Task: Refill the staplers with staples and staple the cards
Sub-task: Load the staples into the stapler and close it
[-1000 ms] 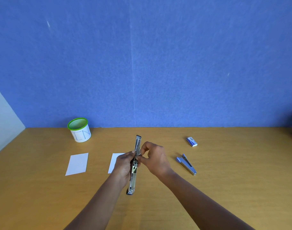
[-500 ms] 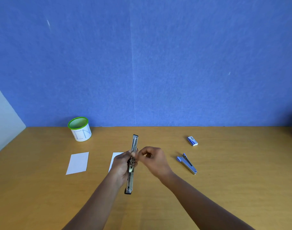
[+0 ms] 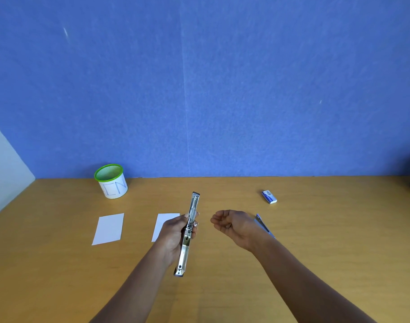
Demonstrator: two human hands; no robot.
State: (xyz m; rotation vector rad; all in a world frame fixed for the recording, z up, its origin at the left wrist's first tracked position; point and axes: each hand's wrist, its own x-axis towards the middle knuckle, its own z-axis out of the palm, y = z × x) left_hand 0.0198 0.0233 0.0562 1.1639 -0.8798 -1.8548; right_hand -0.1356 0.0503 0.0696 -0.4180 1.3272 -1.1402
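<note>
Left hand [image 3: 173, 231] grips the opened silver stapler [image 3: 193, 206] mid-body, holding it above the wooden table [image 3: 327, 241], magazine pointing away. Right hand [image 3: 236, 226] hovers just beside it, palm up, fingers loosely curled, holding nothing. A blue stapler [image 3: 264, 227] lies behind that wrist, with the staple box [image 3: 269, 197] farther back and two white cards [image 3: 109, 228] on the left.
</note>
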